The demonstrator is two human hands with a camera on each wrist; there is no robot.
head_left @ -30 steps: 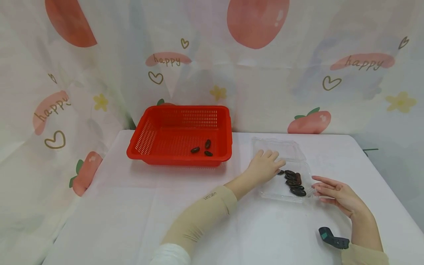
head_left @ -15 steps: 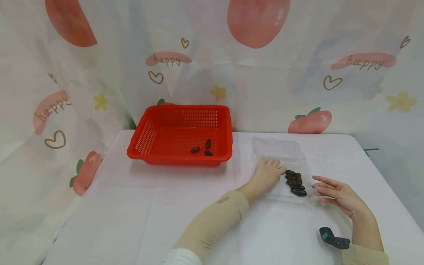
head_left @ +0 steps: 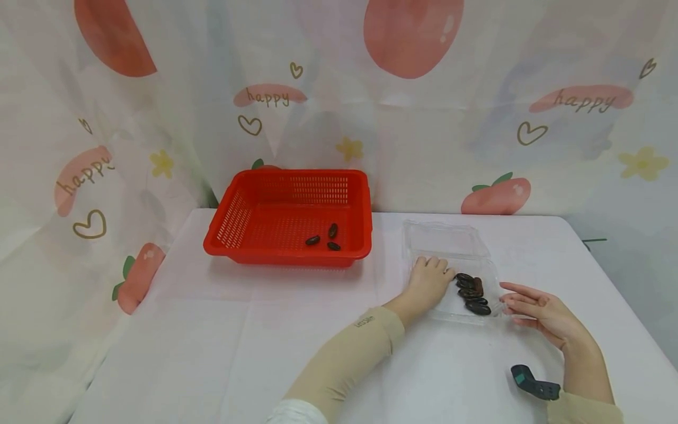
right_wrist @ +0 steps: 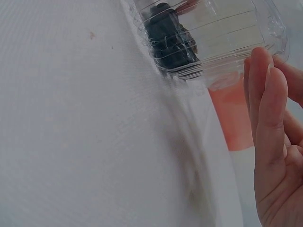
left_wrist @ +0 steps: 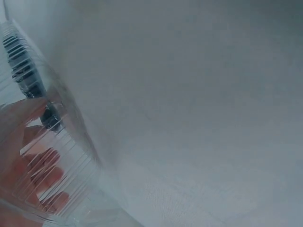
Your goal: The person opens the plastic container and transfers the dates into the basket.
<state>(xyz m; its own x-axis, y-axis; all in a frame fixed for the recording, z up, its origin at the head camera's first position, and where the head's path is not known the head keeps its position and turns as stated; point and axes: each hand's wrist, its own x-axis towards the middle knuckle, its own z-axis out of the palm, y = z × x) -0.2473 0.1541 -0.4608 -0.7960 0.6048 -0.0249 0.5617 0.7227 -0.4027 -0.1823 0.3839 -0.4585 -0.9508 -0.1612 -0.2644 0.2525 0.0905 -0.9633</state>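
A clear plastic clamshell box (head_left: 447, 318) lies with its lid folded back on the right side of the table. My left hand (head_left: 430, 284) reaches into it from the left with bent fingers. Through the ribbed wall in the left wrist view, thumb and finger pinch a dark date (left_wrist: 49, 119); the head view hides it. Several more dark, glossy dates (head_left: 468, 288) lie in a row along the box's right side, one of them redder. My right hand (head_left: 551, 318) is beside the box's right wall, its extended fingers touching or nearly touching the plastic.
A red perforated basket (head_left: 296, 259) stands at the back left of the table, with three dates (head_left: 333, 229) inside. White cloth (head_left: 175, 353) covers the table. A printed curtain (head_left: 450, 129) hangs behind it. A dark device (head_left: 535, 383) sits by the right wrist.
My left hand has moved down and slightly right within the box, its fingers drawing in over the leftmost date, which is now covered. The right hand and basket have stayed in place.
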